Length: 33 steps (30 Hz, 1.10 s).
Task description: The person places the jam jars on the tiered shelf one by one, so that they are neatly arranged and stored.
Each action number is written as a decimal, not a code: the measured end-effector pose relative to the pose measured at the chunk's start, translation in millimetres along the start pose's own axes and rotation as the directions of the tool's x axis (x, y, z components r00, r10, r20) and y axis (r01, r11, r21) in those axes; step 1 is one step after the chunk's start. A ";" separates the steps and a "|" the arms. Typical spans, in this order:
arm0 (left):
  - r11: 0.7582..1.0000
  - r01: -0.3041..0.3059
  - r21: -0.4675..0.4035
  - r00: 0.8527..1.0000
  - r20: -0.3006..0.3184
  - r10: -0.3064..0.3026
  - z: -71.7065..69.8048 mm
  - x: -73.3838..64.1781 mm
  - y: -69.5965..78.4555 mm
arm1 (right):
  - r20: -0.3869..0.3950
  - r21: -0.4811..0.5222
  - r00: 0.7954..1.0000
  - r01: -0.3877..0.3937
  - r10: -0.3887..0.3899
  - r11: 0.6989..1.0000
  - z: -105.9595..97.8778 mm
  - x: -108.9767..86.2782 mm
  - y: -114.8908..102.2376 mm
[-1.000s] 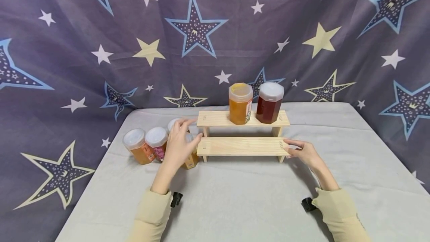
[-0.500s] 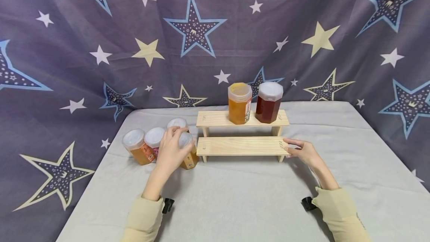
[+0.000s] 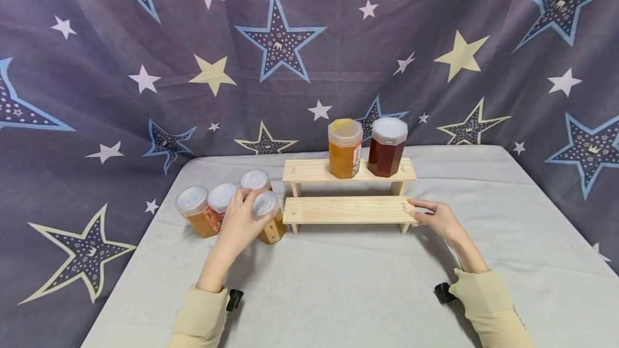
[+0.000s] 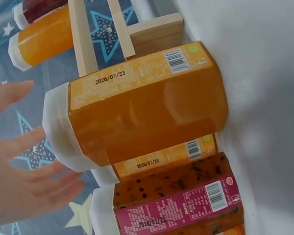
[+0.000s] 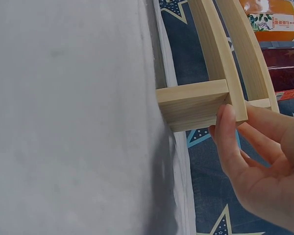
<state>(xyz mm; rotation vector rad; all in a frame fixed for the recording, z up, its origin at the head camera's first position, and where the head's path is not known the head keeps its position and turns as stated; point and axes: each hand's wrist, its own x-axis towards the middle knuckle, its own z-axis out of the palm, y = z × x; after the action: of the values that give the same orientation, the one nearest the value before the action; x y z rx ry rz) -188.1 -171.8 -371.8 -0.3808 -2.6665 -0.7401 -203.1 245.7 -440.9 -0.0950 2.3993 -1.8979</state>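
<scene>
The left hand point(image 3: 239, 220), grip spread, is at the white lid point(image 3: 264, 204) of a faceted amber jar point(image 4: 152, 117) with a yellow label point(image 4: 132, 73), upright on the counter point(image 3: 319, 294) beside the wooden shelf point(image 3: 345, 210); the right hand point(image 3: 440, 222) pinches its lower board's right end.

My head view comes through bright and even, with a soft shadow on the pale cloth point(image 3: 348, 283) beside the right sleeve point(image 3: 488, 307) at lower right; stars on the backdrop point(image 3: 333, 63) look stretched towards the sides. Both wrist views reach me dimmer. In the left one, the left hand point(image 4: 22, 178) is soft at left, though I read the central amber jar's point(image 4: 152, 115) date clearly; in the right one, grey shadow darkens the cloth at lower centre.
</scene>
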 end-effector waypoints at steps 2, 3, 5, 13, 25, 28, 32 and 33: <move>1.000 0.003 0.004 1.000 0.017 -0.003 0.3 -0.4 -1.6 | 0.001 0.002 1.000 0.004 -0.004 1.000 -0.3 -0.1 0.3; 1.000 0.005 0.004 1.000 0.026 -0.005 0.4 -0.7 -2.4 | 0.001 0.004 1.000 0.005 -0.005 1.000 -0.2 -0.1 0.4; 1.000 0.016 0.003 0.999 0.040 -0.016 0.9 -0.8 -4.3 | 0.001 0.005 1.000 0.009 -0.009 1.000 -0.1 0.2 0.5; 0.998 0.067 -0.021 0.994 0.084 -0.065 2.0 -1.3 -8.8 | 0.011 0.010 1.000 0.021 -0.021 1.000 0.8 0.9 1.4; 0.994 0.101 -0.048 0.990 0.101 -0.095 9.7 -2.5 -14.6 | 0.005 0.012 1.000 0.016 -0.016 1.000 0.7 0.9 1.6; 0.992 0.108 -0.060 0.990 0.093 -0.102 11.8 -2.5 -14.4 | 0.004 0.012 1.000 0.017 -0.017 1.000 0.7 0.8 1.3; 0.992 0.110 -0.063 0.993 0.052 -0.107 16.3 -2.3 -13.7 | 0.006 0.010 1.000 0.016 -0.016 1.000 0.5 0.6 0.9; 0.992 0.112 -0.061 0.993 0.041 -0.110 17.8 -2.2 -13.6 | 0.006 0.010 1.000 0.015 -0.016 1.000 0.5 0.6 1.0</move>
<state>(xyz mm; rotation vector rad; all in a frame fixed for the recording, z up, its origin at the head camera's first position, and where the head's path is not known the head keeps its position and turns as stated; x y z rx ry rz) -195.3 -173.9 -393.0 -0.2665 -2.7224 -0.8603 -203.7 245.4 -442.0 -0.1191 2.3916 -1.9132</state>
